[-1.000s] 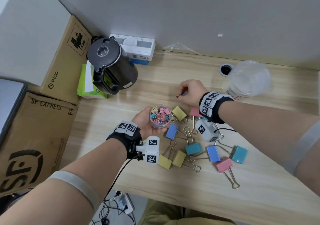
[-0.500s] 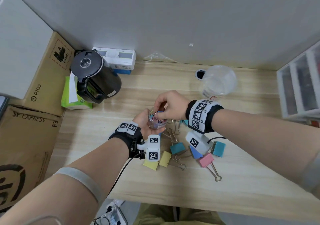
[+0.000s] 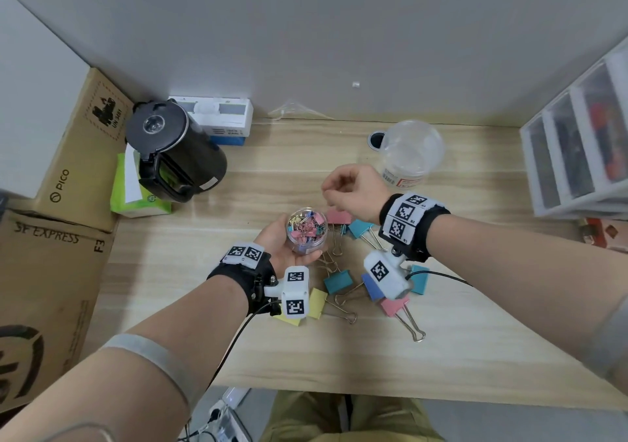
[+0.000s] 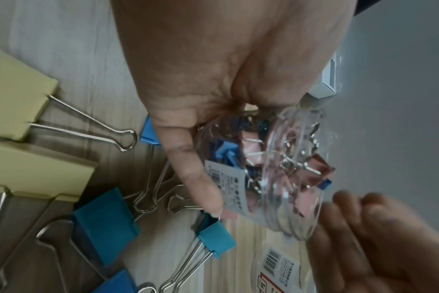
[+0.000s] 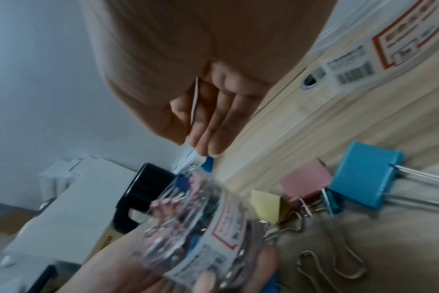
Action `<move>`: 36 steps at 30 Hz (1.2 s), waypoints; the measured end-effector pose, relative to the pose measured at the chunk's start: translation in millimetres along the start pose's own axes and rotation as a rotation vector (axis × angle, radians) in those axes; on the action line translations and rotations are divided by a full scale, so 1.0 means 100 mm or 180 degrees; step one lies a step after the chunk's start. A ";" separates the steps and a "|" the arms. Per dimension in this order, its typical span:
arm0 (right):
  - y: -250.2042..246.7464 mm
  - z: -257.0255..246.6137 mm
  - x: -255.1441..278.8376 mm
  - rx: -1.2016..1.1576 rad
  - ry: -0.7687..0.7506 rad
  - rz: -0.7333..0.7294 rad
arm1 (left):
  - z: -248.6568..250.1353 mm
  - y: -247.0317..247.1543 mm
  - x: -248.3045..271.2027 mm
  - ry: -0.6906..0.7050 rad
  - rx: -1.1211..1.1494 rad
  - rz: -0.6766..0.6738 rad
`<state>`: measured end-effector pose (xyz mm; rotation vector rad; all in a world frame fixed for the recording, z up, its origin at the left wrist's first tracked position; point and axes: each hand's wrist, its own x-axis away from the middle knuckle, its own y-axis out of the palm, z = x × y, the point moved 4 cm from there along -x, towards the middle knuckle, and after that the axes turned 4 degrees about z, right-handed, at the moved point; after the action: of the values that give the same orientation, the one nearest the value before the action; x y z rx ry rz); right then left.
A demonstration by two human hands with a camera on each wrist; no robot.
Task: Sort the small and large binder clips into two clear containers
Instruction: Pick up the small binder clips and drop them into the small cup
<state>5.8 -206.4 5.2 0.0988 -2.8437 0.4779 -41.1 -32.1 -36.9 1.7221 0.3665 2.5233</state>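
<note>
My left hand (image 3: 279, 249) grips a small clear container (image 3: 307, 231) packed with small pink, blue and yellow binder clips, held a little above the wooden table (image 3: 475, 339). The left wrist view shows the same container (image 4: 276, 174) tilted, thumb across its label. My right hand (image 3: 346, 190) hovers just behind and to the right of it, fingers bunched near the thumb with nothing visible between them (image 5: 206, 123). Several large clips lie on the table below my wrists: pink (image 3: 394, 305), teal (image 3: 336, 280), yellow (image 3: 317, 302). The large clear container (image 3: 411, 153) stands behind, apparently empty.
A black kettle (image 3: 176, 149), a white box (image 3: 221, 115) and a green tissue pack (image 3: 136, 197) sit at the back left, beside cardboard boxes (image 3: 68, 142). A white drawer unit (image 3: 584, 146) stands at the right. A cable hole (image 3: 375, 140) is near the large container.
My right hand carried a small blue clip to the mouth of the small container, and has now lifted away up and to the right without it. The left hand kept holding the container.
</note>
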 end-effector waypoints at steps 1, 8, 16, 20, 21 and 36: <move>-0.05 0.06 0.00 0.0137 0.0117 0.0076 | -0.01 -0.01 0.00 -0.0009 0.0000 -0.0033; 0.06 0.67 0.23 0.1325 0.1183 -0.0902 | -0.06 -0.15 0.02 -0.0071 0.0053 -0.0020; 0.28 0.82 0.28 0.0945 0.1252 -0.0441 | -0.14 -0.21 0.01 -0.0093 0.0028 -0.0024; 0.31 0.85 0.24 0.0576 0.1166 -0.0279 | -0.12 -0.21 0.02 -0.0084 0.0078 -0.0037; 0.29 0.83 0.22 0.0686 0.1070 -0.0230 | -0.11 -0.21 0.03 -0.0081 0.0083 -0.0031; 0.24 0.72 0.11 0.2805 0.0205 0.0035 | -0.13 -0.35 0.00 -0.0110 -0.0023 0.0152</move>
<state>-24.3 -207.4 -65.1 0.2176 -2.3521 1.6468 -55.6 -0.1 -49.4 1.7905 0.3176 2.5202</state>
